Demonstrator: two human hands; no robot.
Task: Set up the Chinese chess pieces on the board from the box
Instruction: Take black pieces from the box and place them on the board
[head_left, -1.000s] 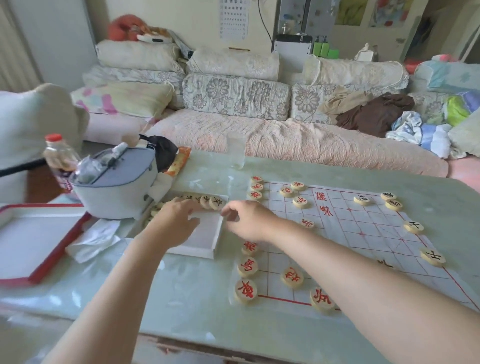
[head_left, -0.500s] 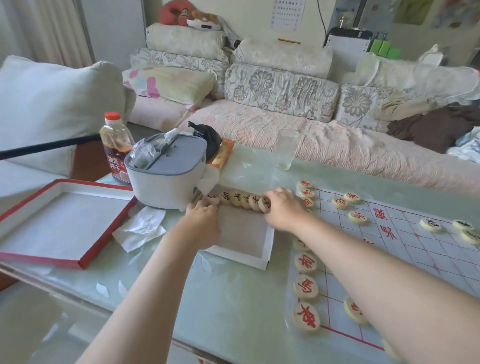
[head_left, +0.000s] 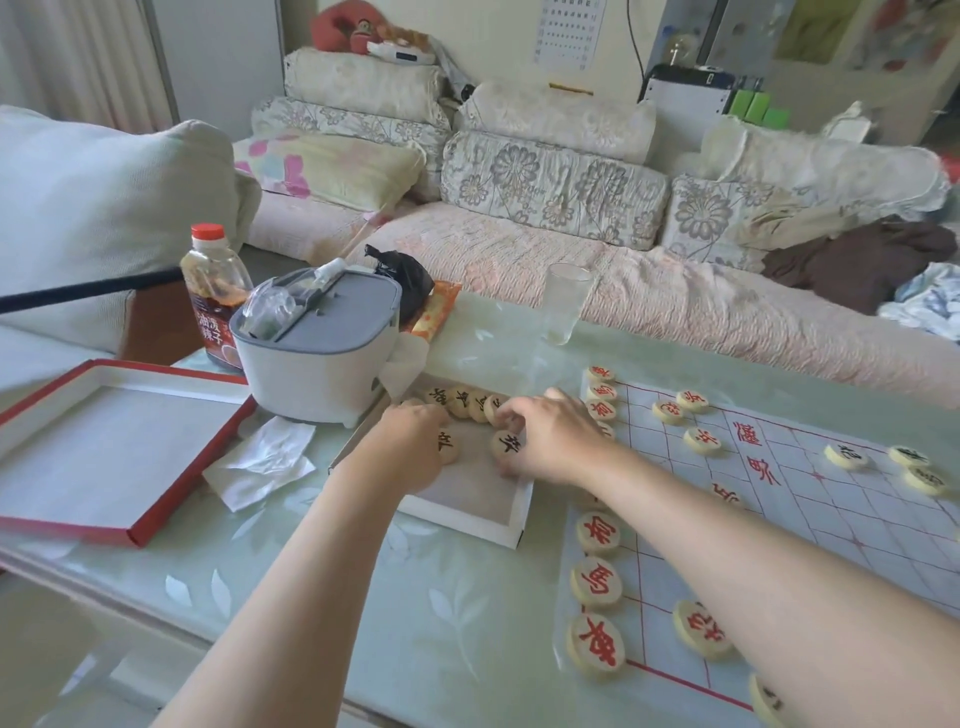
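Note:
The white shallow box (head_left: 523, 519) lies left of the paper board (head_left: 831, 499) with its red grid. A row of black-marked pieces (head_left: 467, 401) leans along the box's far wall. Both hands are inside the box. My left hand (head_left: 410, 449) has its fingers curled over a black-marked piece (head_left: 448, 448). My right hand (head_left: 553, 441) pinches another black-marked piece (head_left: 506, 444) between thumb and fingers. Red-marked pieces (head_left: 597, 532) line the board's left edge, and a few black-marked ones (head_left: 845, 456) sit at its far right.
A grey-lidded white container (head_left: 317, 348) stands right behind the box, with a sauce bottle (head_left: 215, 296) beside it. The red-rimmed box lid (head_left: 104, 457) and a crumpled tissue (head_left: 260, 462) lie to the left. A drinking glass (head_left: 563, 306) stands near the table's far edge, before the sofa.
Both hands have moved deeper into the box, away from the row at its far wall, and each now has a black-marked piece at its fingers. My head has turned left.

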